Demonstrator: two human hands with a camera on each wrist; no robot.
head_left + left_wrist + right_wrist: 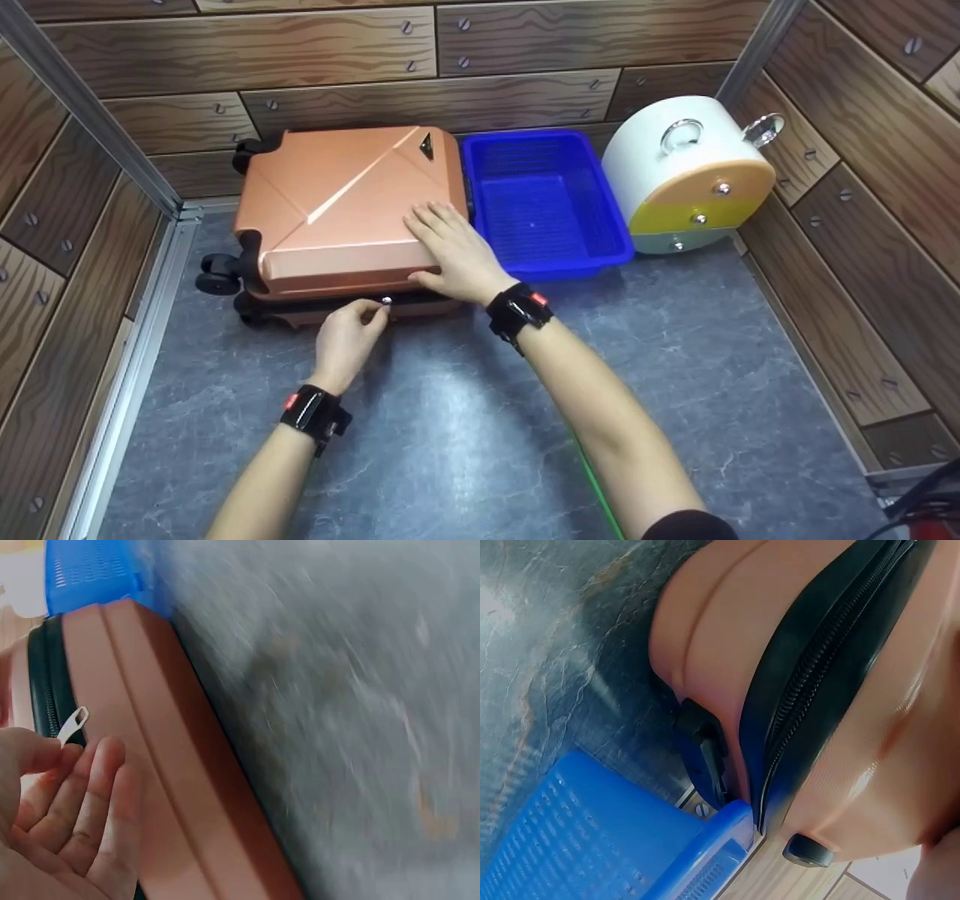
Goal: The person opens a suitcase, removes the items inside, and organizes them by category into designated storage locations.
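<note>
One copper-coloured hard-shell suitcase (337, 210) lies flat on the grey marbled bench (465, 420), pushed toward the back wall with its wheels (217, 274) to the left. The right hand (454, 251) lies spread on the lid near its front right corner, fingers straight and palm down, apparently to steady the shell so it does not slide or lift. The left hand (349, 337) is at the front edge, where the black zipper band (817, 690) runs between the two shells. Its thumb and forefinger pinch the small silver zipper pull (73, 724), while the other fingers (105, 795) hang loosely open beside the shell. Holding the tab so lets the slider be drawn along the band, though the pictures do not show which way.

Just right of the suitcase, touching or nearly touching it, stands one blue perforated plastic basket (547, 202); nothing shows inside it. Further right, one white cylindrical drawer unit (686, 176) lies against the corner, with an orange, a yellow and a pale green front, each bearing one small metal knob, three knobs in all. Two ring handles show on its white body. Wood-patterned panels (300, 52) with screw heads wall in the bench on three sides. Each wrist carries one black band with a camera, two in all.
</note>
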